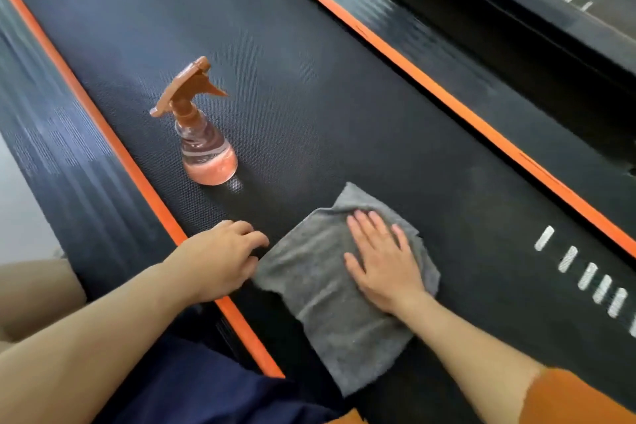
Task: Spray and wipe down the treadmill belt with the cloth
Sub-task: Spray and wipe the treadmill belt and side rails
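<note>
The right hand (pixel 382 262) lies flat on the grey cloth (pixel 309 286), fingers straight and spread, palm pressing it onto the treadmill belt (pixel 309 79). It grips nothing, it only bears down. The cloth is spread out near the person's end of the belt. Its long axis runs away from the body, roughly along the belt, and the hand sits on its far half with the fingertips just short of the far edge.

The left hand (pixel 220 258) rests at the belt's left edge, just beside the cloth's left corner. Its fingers are loosely curled and hold nothing; whether they touch the cloth I cannot tell.

The spray bottle (pixel 203 138) stands upright on the belt, ahead of the left hand's fingers and left of the cloth, apart from both. The left hand is plainly the nearer one to it. Most of the belt stretches beyond the right fingertips, so the wipe probably has to push forward along the belt, and the bottle stands a little left of that line.

Count: 1 cloth, 1 spray bottle, 2 hands, and 2 orange stripes—one (pixel 103 134) along the belt's left side, one (pixel 447 93) along its right.
</note>
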A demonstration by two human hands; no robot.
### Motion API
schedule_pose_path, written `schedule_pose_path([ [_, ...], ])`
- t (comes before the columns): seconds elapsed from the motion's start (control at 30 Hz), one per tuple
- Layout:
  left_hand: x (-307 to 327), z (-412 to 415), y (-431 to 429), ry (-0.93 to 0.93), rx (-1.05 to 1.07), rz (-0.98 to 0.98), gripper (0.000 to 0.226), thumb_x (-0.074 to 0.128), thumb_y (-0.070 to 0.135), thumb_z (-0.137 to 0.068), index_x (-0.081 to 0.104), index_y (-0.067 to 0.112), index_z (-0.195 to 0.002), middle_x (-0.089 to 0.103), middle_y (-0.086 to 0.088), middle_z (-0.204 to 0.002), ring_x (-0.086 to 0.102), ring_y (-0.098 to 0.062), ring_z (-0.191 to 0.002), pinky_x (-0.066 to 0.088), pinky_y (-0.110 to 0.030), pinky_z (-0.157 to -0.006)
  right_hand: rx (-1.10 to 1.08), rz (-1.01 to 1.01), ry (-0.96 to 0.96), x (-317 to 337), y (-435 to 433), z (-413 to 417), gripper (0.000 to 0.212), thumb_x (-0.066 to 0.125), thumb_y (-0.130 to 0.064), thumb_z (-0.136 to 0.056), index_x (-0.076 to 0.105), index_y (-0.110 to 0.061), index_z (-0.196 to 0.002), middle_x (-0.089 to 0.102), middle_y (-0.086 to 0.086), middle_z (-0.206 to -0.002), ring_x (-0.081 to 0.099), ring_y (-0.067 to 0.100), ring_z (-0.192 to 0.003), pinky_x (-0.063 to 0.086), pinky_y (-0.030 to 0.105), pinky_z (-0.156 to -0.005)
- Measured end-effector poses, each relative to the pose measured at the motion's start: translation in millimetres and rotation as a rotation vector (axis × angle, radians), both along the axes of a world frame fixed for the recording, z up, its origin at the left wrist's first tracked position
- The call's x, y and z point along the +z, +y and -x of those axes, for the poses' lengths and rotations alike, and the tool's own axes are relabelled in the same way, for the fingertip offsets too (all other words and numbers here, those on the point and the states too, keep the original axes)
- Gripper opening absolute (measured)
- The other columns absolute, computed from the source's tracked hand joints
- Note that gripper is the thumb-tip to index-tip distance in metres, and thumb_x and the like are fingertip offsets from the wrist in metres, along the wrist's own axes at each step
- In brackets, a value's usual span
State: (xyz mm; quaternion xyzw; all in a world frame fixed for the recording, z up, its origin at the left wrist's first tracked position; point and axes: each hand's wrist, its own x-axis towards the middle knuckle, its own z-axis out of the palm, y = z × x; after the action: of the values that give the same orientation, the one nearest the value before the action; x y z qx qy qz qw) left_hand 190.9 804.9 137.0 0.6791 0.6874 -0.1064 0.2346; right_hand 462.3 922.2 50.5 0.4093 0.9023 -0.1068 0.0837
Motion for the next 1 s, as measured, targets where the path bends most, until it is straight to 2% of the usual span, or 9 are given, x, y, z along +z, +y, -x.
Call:
schedule_pose_path([
  [0.1, -8, -8, 5, -0.038, -0.047, -0.024, 0.048, 0.044, 0.035, -0.100, 0.039, 0.031, -0.148, 0.040, 0.006, -0.147, 0.040, -0.018, -0.134, 0.041, -0.032, -0.107, -0.487, -0.018, -0.071, 8, 53, -62, 0.074, 0.010, -0.056, -0.095, 0.008, -0.022, -0.160, 0.005, -0.004, -0.167, 0.002, 0.015, -0.153, 0.008, 0.048, -0.123],
  [0.2, -14, -16, 15, -0.048, -0.050, -0.082, 0.055, 0.049, 0.033, -0.099, 0.034, 0.029, -0.152, 0.032, -0.001, -0.157, 0.036, -0.023, -0.142, 0.046, -0.040, -0.105, -0.671, -0.025, -0.021, 5, 37, -35, 0.068, 0.017, -0.045, -0.100, 0.010, -0.011, -0.159, 0.004, 0.008, -0.167, 0.003, 0.024, -0.154, 0.010, 0.053, -0.122],
  [0.33, -9, -35, 30, -0.022, -0.168, -0.183, 0.050, 0.045, 0.034, -0.090, 0.055, 0.020, -0.137, 0.055, -0.008, -0.142, 0.059, -0.027, -0.122, 0.060, -0.039, -0.081, -0.273, -0.063, 0.073, -5, -45, 44, 0.070, 0.032, -0.045, -0.092, 0.041, -0.004, -0.149, 0.037, 0.017, -0.156, 0.033, 0.029, -0.146, 0.021, 0.052, -0.117],
  [0.5, -16, -34, 24, -0.002, -0.299, -0.129, 0.050, 0.039, 0.039, -0.083, 0.068, 0.024, -0.121, 0.066, -0.005, -0.126, 0.068, -0.021, -0.107, 0.061, -0.030, -0.072, 0.081, 0.037, 0.086, -7, -35, 35, 0.069, 0.037, -0.050, -0.093, 0.038, -0.015, -0.152, 0.029, 0.002, -0.161, 0.028, 0.018, -0.148, 0.020, 0.047, -0.114],
  [0.57, -24, -27, 24, 0.028, -0.286, -0.103, 0.051, 0.038, 0.039, -0.083, 0.067, 0.025, -0.122, 0.066, -0.006, -0.126, 0.068, -0.023, -0.108, 0.062, -0.032, -0.071, 0.034, 0.029, 0.059, -4, 3, -3, 0.070, 0.028, -0.054, -0.095, 0.026, -0.021, -0.157, 0.013, -0.008, -0.164, 0.013, 0.011, -0.151, 0.014, 0.045, -0.119],
  [0.67, -29, -26, 35, 0.043, -0.272, -0.053, 0.053, 0.039, 0.039, -0.084, 0.064, 0.027, -0.129, 0.064, -0.006, -0.131, 0.065, -0.024, -0.115, 0.062, -0.035, -0.076, -0.334, -0.028, -0.016, -2, 71, -75, 0.076, 0.009, -0.058, -0.091, 0.010, -0.023, -0.160, 0.001, -0.008, -0.166, -0.001, 0.010, -0.153, 0.002, 0.041, -0.122],
  [0.8, -23, -29, 41, -0.014, -0.253, -0.113, 0.060, 0.077, 0.027, -0.072, 0.063, 0.020, -0.130, 0.059, -0.011, -0.136, 0.062, -0.027, -0.120, 0.061, -0.036, -0.081, -0.700, -0.086, -0.001, 0, 91, -71, 0.068, 0.022, -0.045, -0.100, 0.011, -0.013, -0.159, 0.005, 0.004, -0.167, 0.003, 0.020, -0.154, 0.009, 0.049, -0.123],
  [0.93, -17, -46, 62, -0.039, -0.271, -0.227, 0.046, 0.054, 0.023, -0.085, 0.060, 0.017, -0.131, 0.056, -0.010, -0.137, 0.057, -0.028, -0.122, 0.057, -0.038, -0.092, -0.341, -0.126, 0.120, -11, 5, 14, 0.065, 0.038, -0.038, -0.092, 0.042, -0.004, -0.147, 0.034, 0.020, -0.156, 0.030, 0.032, -0.147, 0.020, 0.051, -0.117],
  [1.0, -20, -61, 62, -0.102, -0.276, -0.190, 0.044, 0.039, 0.032, -0.085, 0.056, 0.023, -0.125, 0.058, -0.003, -0.127, 0.061, -0.026, -0.112, 0.060, -0.039, -0.082, -0.063, -0.009, 0.140, -13, -45, 44, 0.069, 0.038, -0.043, -0.090, 0.040, -0.008, -0.149, 0.031, 0.015, -0.159, 0.018, 0.027, -0.152, 0.011, 0.049, -0.118],
])
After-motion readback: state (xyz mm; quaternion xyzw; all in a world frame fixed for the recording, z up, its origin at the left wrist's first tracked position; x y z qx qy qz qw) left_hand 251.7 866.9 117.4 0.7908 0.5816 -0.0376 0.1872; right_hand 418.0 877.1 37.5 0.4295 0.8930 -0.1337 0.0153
